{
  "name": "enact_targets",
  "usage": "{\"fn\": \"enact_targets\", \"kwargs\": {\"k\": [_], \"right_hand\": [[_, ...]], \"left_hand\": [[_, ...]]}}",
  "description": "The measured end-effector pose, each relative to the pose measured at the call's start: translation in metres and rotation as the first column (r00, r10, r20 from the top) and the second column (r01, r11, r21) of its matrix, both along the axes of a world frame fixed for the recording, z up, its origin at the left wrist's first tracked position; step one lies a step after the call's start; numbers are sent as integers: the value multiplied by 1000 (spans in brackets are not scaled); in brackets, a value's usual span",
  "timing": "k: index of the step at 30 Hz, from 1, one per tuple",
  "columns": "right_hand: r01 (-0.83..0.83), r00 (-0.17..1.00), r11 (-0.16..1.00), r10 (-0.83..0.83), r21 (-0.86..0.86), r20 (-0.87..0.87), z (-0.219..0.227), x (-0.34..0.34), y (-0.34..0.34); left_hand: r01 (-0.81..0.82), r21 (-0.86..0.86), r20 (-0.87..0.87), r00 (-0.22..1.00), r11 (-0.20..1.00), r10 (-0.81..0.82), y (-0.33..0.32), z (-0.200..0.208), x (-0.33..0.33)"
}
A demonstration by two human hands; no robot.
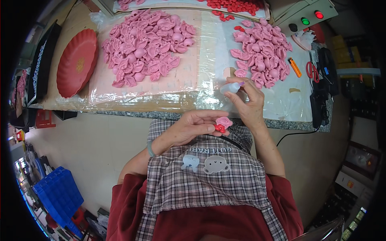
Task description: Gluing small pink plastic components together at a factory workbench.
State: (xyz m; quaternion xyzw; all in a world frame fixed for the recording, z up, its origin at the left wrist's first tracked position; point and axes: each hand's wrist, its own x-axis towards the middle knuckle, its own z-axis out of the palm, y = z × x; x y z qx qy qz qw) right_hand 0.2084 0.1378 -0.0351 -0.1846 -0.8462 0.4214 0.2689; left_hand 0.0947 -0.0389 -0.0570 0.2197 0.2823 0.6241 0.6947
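Close to my body, in front of the table's edge, my left hand (188, 127) is closed on a small pink molded piece (223, 121) with a curled rim. A little shiny red part (220, 128) lies against it at the fingertips; whether the two are joined I cannot tell. Over the table's front edge, my right hand (250, 101) grips a small whitish squeeze bottle (229, 88), tilted, with a purple tip pointing up and right. The bottle is apart from the pink piece. Beyond it lies the right heap of similar pink pieces (263, 54).
A larger pink heap (144, 44) covers the table's left half, beside a red fluted dish (77, 66). Red parts (237, 6) fill a tray at the back. At right are an orange cutter (294, 67), red-handled scissors (312, 72) and a control box (301, 22) with lit lamps.
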Motion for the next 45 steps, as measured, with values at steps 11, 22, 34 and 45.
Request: {"fn": "enact_targets", "kwargs": {"k": [11,22,34,45], "right_hand": [[-138,990,981,135,139,31,-16,-2,-8],[-270,961,958,275,102,-42,-1,-40,-14],[-353,929,930,361,102,-81,-3,-67,-14],[-100,971,826,-40,554,235,11,-6,49]], "left_hand": [[128,19,-13,992,992,-128,3,-1,8],[137,5,-15,990,991,-137,6,3,11],[93,-5,-14,996,996,-93,-2,-4,6],[48,20,-4,999,999,-48,3,-7,6]]}}
